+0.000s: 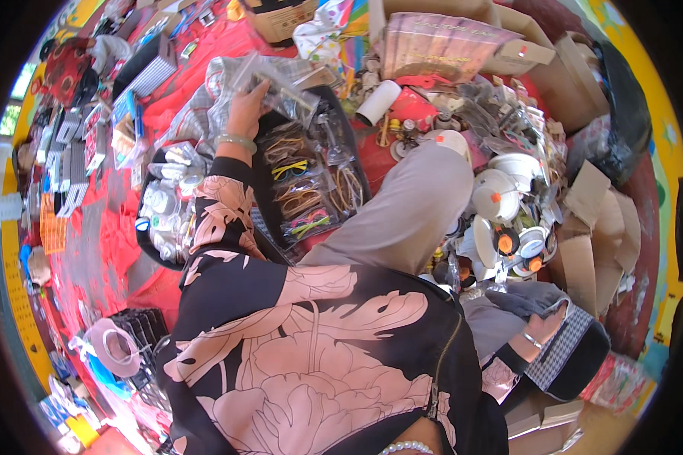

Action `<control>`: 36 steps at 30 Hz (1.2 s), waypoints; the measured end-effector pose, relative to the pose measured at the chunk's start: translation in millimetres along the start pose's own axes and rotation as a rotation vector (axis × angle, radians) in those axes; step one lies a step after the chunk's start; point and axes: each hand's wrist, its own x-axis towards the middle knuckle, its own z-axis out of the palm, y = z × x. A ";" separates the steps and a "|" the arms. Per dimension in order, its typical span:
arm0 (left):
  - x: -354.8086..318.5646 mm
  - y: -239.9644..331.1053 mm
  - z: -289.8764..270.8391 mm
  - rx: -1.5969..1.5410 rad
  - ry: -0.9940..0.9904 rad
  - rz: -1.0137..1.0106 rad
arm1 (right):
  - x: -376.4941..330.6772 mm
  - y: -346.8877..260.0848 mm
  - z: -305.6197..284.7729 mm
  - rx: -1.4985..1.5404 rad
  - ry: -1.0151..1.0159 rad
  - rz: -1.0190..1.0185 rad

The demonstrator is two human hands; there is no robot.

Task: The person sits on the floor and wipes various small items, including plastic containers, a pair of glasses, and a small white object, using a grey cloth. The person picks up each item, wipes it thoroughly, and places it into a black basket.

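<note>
My left hand, a pale bangle at its wrist, is closed on a clear plastic bag with small items in it; their kind cannot be made out. Below that hand lies a black bin filled with glasses in clear sleeves, among them a yellow-framed pair and brown-framed ones. Far to the right, my right hand grips the edge of a houndstooth-patterned bin with a black inside. Dark grey cloth bunches against these fingers, which are partly hidden.
Left of the glasses stands a bin of clear jars and bottles. White lids and jars are heaped right of my knee. Opened cardboard boxes stand along the right. Red sheeting covers the left floor.
</note>
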 end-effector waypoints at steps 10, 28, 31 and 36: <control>-25.0 -243.4 -77.9 -0.349 0.368 -0.659 | -9.6 7.6 21.1 -0.557 -0.078 -0.149; 10.2 -301.5 -89.5 -0.727 0.655 -0.638 | 5.8 25.8 21.6 -0.584 -0.003 -0.142; 8.2 -320.8 -83.7 -0.839 0.532 -0.708 | -18.2 27.7 45.5 -0.181 0.110 0.177; -1.7 -338.7 -78.7 -0.528 0.484 -0.601 | 5.2 28.3 40.4 -0.117 0.063 0.201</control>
